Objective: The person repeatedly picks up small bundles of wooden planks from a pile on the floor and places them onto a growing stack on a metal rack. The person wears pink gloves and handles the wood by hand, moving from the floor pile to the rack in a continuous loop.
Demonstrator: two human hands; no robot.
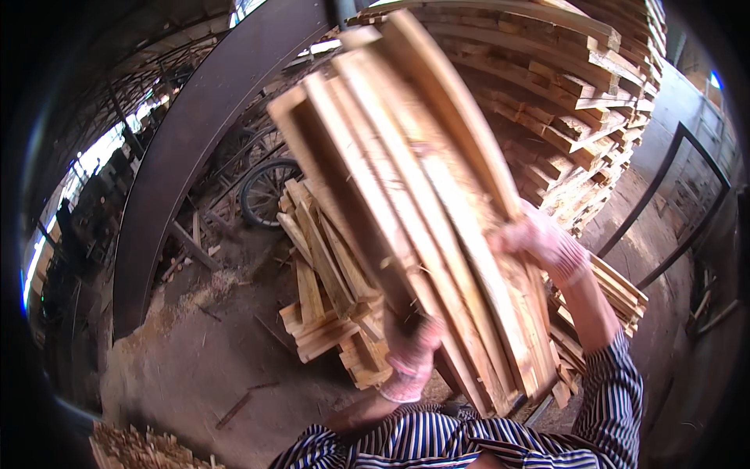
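Note:
A bundle of long wooden planks (410, 172) slants across the middle of the view, its far end up and to the left, its near end close to my body. My left hand (414, 356), in a pinkish work glove, grips the bundle's left side near its lower end. On the other side my right hand (539, 238), gloved likewise, clasps the planks a little farther up. Motion blurs the wood and the gloves, and some fingertips are hidden by the planks. Both forearms come from striped sleeves.
A tall stack of stepped boards (547, 94) rises at the back right. Loose planks (328, 281) lie in a heap on the floor left of the bundle. A spoked wheel (269, 191) stands behind them, beside a dark curved beam (168, 148). At right is a black metal frame (664, 203).

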